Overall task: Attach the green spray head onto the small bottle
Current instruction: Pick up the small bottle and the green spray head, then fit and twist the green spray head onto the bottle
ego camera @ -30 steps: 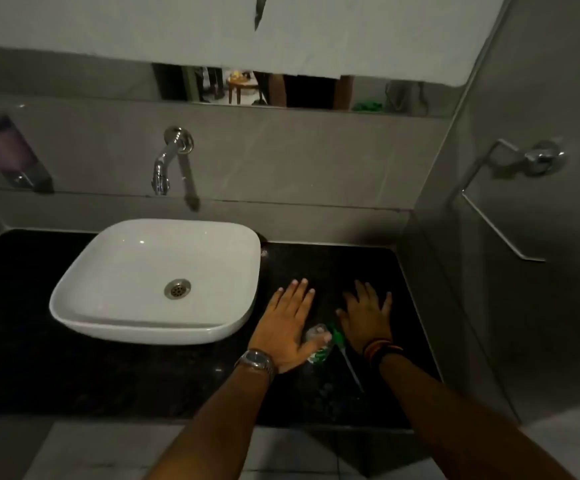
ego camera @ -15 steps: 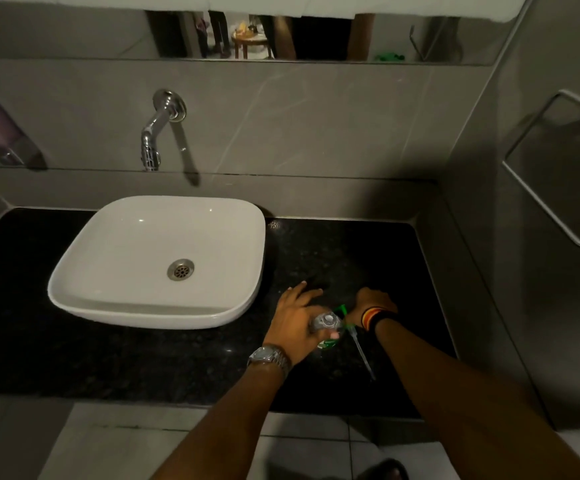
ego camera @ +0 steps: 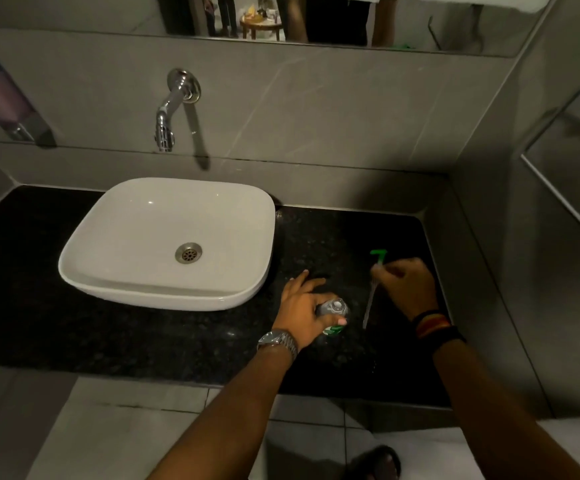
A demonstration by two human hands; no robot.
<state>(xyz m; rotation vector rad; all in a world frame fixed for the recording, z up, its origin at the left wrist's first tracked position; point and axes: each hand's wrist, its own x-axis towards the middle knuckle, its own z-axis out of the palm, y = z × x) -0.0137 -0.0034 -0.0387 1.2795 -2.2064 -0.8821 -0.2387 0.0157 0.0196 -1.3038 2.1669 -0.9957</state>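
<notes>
Currently, on the black counter point(ego camera: 177, 341), my left hand point(ego camera: 304, 306) grips the small bottle point(ego camera: 333, 315) upright, mouth open, at 4 o'clock from the basin point(ego camera: 167, 237). My right hand point(ego camera: 406, 289) pinches the green spray head point(ego camera: 378, 259); its tube point(ego camera: 369, 303) should enter first, then twist down squarely.

Right hand point(ego camera: 406, 288) has lifted the green spray head point(ego camera: 378, 258) off the counter point(ego camera: 143, 341) and away from the small bottle point(ego camera: 333, 315), toward the right edge, its dip tube hanging. Left hand point(ego camera: 304, 306), formerly flat, now grips the bottle.
</notes>
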